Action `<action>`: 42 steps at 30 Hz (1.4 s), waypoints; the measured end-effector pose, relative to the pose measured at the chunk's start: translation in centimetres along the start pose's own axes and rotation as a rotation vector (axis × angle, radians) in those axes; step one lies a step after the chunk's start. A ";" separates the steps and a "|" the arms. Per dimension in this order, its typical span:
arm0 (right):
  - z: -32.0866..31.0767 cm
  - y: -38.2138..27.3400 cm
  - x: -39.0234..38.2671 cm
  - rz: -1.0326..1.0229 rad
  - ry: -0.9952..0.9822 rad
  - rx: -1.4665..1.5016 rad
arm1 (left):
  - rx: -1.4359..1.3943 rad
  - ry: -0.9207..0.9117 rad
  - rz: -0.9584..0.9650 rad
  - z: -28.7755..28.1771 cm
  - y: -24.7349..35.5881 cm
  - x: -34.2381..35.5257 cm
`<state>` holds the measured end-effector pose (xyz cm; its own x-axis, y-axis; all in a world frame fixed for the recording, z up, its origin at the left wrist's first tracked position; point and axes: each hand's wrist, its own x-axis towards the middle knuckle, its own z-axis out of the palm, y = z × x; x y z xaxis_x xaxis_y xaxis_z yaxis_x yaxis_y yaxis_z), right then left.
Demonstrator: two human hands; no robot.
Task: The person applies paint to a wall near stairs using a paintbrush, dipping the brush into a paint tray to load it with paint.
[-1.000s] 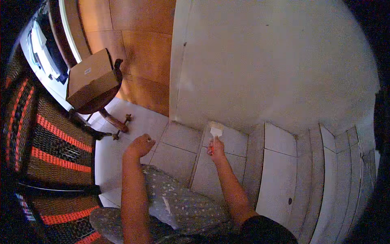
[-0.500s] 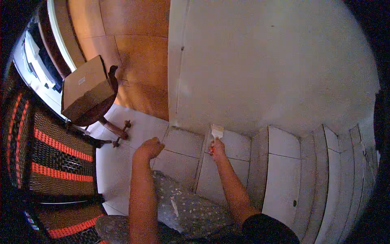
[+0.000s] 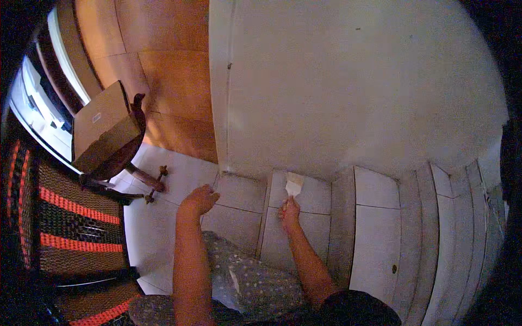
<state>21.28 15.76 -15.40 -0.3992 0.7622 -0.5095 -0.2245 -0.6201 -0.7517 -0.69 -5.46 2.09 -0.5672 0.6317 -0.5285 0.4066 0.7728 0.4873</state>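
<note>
In my right hand [image 3: 290,212] is a flat paintbrush [image 3: 294,186] with a pale ferrule and cream bristles. My fingers wrap round its handle, and the bristles point away from me toward the wall. The brush is over a tiled step [image 3: 311,193], close to the foot of the pale wall [image 3: 348,98]; I cannot tell whether it touches either. My left hand [image 3: 200,200] hangs in front of me with its fingers loosely bent and a little apart. Nothing shows in it. My knees, in grey dotted cloth [image 3: 255,277], are below both hands.
Tiled stairs [image 3: 377,233] run off to the right along the wall. A cardboard box [image 3: 103,127] sits on a dark wooden stool [image 3: 142,176] at the left. Nearer on the left is a woven seat [image 3: 81,217] with red stripes. Orange-brown panels [image 3: 176,81] stand behind the stool.
The brush has turned slightly, its bristles now leaning more to the right. My right hand has dropped a little nearer. The whole view has shifted slightly; my left hand keeps about the same pose.
</note>
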 end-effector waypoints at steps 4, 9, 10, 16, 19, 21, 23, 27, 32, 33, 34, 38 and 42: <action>-0.5 -1.8 1.4 0.012 0.025 -0.184 | 0.045 -0.006 0.058 1.0 -1.5 2.0; -1.1 -4.7 2.5 -0.135 -0.090 -0.300 | 0.022 -0.033 0.032 0.8 -0.2 1.8; -1.8 -4.7 2.3 -0.134 -0.086 -0.299 | 0.024 -0.037 0.034 0.5 0.3 1.5; -5.6 -2.4 0.0 -0.062 0.003 -0.283 | 0.048 -0.005 0.010 1.1 -0.7 2.4; -6.4 -2.6 1.2 -0.019 -0.003 -0.231 | 0.073 -0.037 0.140 1.8 -0.7 4.2; -7.7 -3.8 3.4 -0.070 0.080 -0.365 | 0.100 -0.064 0.094 1.1 2.9 2.7; -3.9 -4.6 3.1 -0.106 0.057 -0.324 | 0.117 -0.040 0.110 1.5 -0.2 4.0; -3.5 -6.8 2.8 -0.231 -0.212 -0.086 | 0.125 -0.033 0.166 2.1 1.4 4.6; 0.2 -6.4 -4.3 -0.307 -0.105 -0.215 | 0.101 -0.070 0.265 2.7 0.3 5.8; -0.5 -6.4 -4.0 -0.363 -0.093 -0.245 | 0.044 -0.083 0.157 2.6 1.9 5.4; 0.2 -6.2 -4.1 -0.358 -0.107 -0.236 | 0.050 -0.072 0.145 2.6 0.6 5.7; 2.7 -7.6 -3.0 -0.384 -0.119 -0.321 | 0.097 -0.063 0.268 3.3 -3.0 7.8; 1.3 -7.7 0.3 -0.277 -0.095 -0.294 | 0.025 -0.099 0.132 1.9 2.1 4.6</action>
<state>21.75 20.54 -9.24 -0.4425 0.8639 -0.2406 -0.0766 -0.3037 -0.9497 -1.08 -0.84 -0.69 -0.4346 0.7300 -0.5275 0.4911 0.6831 0.5406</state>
